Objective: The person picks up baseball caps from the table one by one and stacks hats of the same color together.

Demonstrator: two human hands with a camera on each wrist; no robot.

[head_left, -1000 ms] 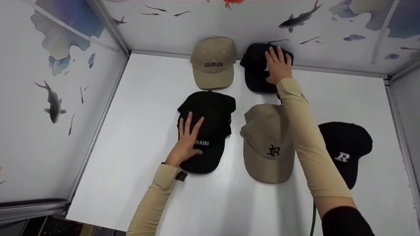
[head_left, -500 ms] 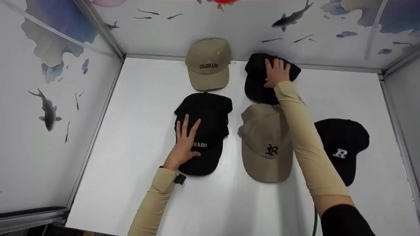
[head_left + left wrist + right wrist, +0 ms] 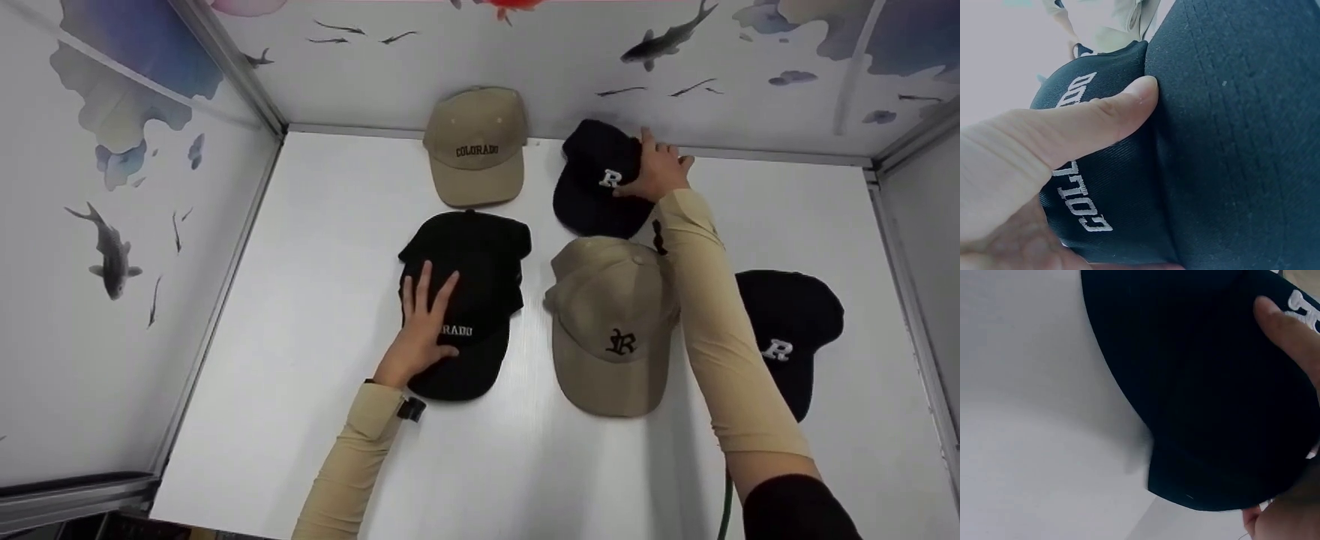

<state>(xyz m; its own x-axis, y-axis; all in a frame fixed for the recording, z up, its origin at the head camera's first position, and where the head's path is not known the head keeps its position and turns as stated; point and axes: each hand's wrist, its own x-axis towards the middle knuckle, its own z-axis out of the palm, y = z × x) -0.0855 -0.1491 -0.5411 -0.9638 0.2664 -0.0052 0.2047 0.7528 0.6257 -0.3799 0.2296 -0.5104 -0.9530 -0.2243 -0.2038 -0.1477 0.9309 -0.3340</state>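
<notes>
My left hand [image 3: 418, 339] lies with fingers spread on a black cap [image 3: 484, 281] with white lettering, partly covered by the hand. In the left wrist view, its thumb [image 3: 1109, 121] presses where the brim meets the lettered crown. At the back, my right hand [image 3: 662, 172] grips the right side of a dark cap [image 3: 596, 206] with a white R. Its thumb [image 3: 1286, 326] lies on the front near the letter, and the other fingers reach round the side. The cap sits slightly turned, its brim toward me.
A tan COLORADO cap [image 3: 480, 142] leans at the back wall. Just in front of the gripped cap lies a tan cap [image 3: 607, 300] with a black R. Under my right forearm, a second dark R cap [image 3: 799, 315] is partly hidden. Panels enclose the white table [image 3: 300, 300].
My right hand has shifted from the top of the dark cap to its right side, uncovering the white R. That cap has come forward from the back wall and turned. The left hand stays put.
</notes>
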